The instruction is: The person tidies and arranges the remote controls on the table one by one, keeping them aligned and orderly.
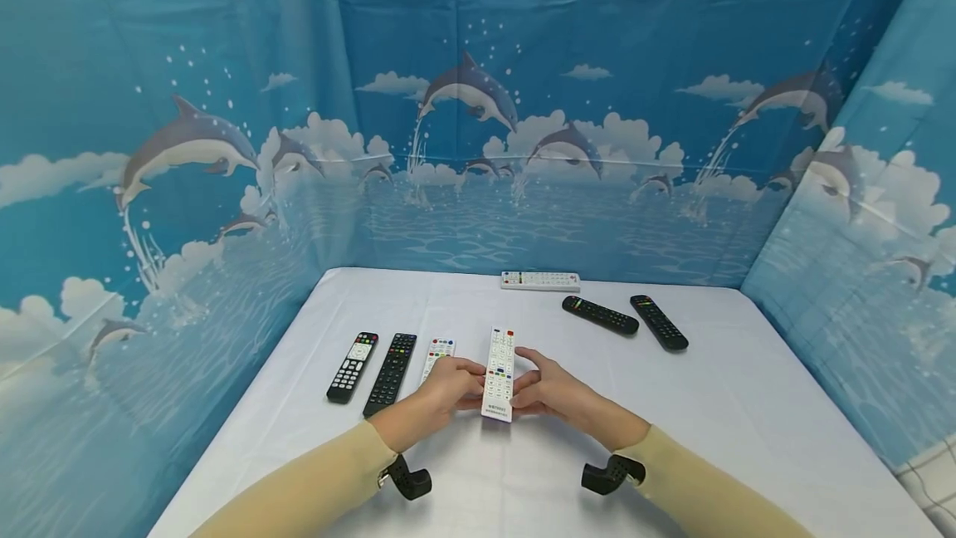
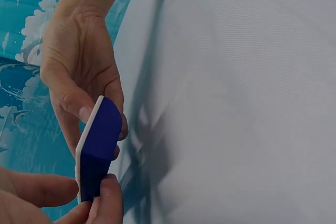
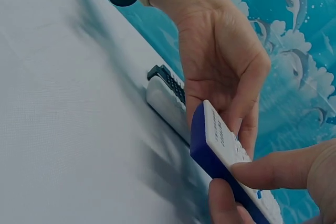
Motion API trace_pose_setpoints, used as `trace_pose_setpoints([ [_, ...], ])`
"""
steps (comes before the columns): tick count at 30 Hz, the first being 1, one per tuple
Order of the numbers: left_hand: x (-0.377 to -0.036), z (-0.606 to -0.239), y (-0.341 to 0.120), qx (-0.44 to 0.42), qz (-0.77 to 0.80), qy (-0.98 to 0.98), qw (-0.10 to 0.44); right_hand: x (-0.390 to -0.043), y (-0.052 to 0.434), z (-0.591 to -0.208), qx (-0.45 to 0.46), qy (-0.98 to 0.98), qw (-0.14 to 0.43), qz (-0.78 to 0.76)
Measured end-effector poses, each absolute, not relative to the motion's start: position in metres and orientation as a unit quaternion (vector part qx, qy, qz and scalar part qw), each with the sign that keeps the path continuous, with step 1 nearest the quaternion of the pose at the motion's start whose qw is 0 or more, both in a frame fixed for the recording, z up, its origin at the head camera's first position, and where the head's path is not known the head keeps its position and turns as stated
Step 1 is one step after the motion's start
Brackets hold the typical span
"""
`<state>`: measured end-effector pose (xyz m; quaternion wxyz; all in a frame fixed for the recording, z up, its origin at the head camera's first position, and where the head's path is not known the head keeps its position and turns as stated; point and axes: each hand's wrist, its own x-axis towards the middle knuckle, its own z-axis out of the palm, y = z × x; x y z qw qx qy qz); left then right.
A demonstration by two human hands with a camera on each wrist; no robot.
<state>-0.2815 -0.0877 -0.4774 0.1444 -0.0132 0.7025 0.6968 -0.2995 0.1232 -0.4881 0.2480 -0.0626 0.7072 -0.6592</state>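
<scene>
A white remote control point(image 1: 499, 376) with a blue back point(image 2: 101, 135) is held between both hands over the middle of the white table, its button face up. My left hand point(image 1: 448, 388) pinches its left edge between thumb and fingers. On the opposite edge, my right hand point(image 1: 548, 390) grips it, thumb point(image 3: 268, 170) at the rim of the button face and fingertips underneath. Just behind my left hand lies another white remote point(image 1: 441, 348), its lower part hidden by that hand.
Left of the hands lie a black remote with white buttons point(image 1: 353, 368) and a long black remote point(image 1: 391, 374). Farther back are a pale remote point(image 1: 541, 281) and two black remotes point(image 1: 600, 315) on the right. A dolphin-print curtain point(image 1: 478, 214) borders the white table point(image 1: 747, 405).
</scene>
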Motion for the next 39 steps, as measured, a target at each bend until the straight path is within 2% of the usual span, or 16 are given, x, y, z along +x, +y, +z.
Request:
trace_pose_setpoints([
  [24, -0.269, -0.474, -0.114, -0.046, 0.629, 0.764, 0.134, -0.288, 0.093, -0.494, -0.084, 0.731, 0.249, -0.629],
  [30, -0.269, -0.471, -0.117, -0.031, 0.607, 0.783, 0.13, -0.287, 0.091, -0.492, -0.087, 0.744, 0.246, -0.616],
  [39, -0.266, -0.464, -0.118, -0.028, 0.577, 0.802, 0.151, -0.288, 0.093, -0.49, -0.084, 0.757, 0.259, -0.594],
])
